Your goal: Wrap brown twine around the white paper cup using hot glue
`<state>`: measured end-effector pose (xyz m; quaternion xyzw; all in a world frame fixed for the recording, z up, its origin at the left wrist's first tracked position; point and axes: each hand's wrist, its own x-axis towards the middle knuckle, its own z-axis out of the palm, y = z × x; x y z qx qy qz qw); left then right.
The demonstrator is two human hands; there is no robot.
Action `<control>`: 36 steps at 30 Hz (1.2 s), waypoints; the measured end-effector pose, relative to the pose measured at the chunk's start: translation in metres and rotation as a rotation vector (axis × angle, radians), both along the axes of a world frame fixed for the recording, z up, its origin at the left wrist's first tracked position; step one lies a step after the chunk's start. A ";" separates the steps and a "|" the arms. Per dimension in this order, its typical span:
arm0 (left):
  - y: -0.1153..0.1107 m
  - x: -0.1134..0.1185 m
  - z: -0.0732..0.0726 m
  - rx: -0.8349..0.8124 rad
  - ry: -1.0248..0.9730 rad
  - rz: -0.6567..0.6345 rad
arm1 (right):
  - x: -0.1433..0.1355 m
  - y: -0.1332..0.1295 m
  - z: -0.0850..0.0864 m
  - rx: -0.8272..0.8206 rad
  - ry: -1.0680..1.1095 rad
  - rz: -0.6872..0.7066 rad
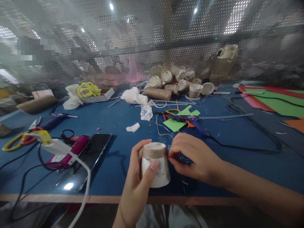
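Observation:
My left hand (139, 180) grips a white paper cup (159, 179) turned bottom up, thumb across its front and fingers round the far side. A band of brown twine (155, 154) is wound round the cup's upper part, near the upturned base. Close against the cup's right side is my right hand (193, 160), its thumb and fingertips pinched together. What lies between those fingertips is too small to make out. Just beyond the right hand, a blue glue gun (190, 120) with an orange trigger rests beside a cut piece of green paper (174, 125).
At the back are several twine-wrapped cups (167, 77), a twine roll (158, 93) and stacked paper cups (136, 97). Leftward lie a phone (92, 158), a magenta device (76, 148) with cables, and scissors (23, 139). Coloured paper sheets (282, 101) lie far right. A perforated screen (142, 41) stands behind.

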<state>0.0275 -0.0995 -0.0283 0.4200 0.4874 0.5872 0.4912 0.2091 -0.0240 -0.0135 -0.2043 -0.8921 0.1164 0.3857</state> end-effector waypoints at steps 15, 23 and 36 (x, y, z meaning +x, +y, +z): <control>0.001 -0.004 -0.001 -0.047 -0.064 -0.001 | 0.013 0.001 0.008 -0.610 0.430 -0.021; 0.002 -0.005 0.000 -0.065 -0.124 0.021 | 0.013 0.003 0.013 -0.628 0.416 -0.043; 0.005 -0.005 0.014 -0.097 -0.320 0.019 | 0.015 0.007 0.008 -0.687 0.195 -0.070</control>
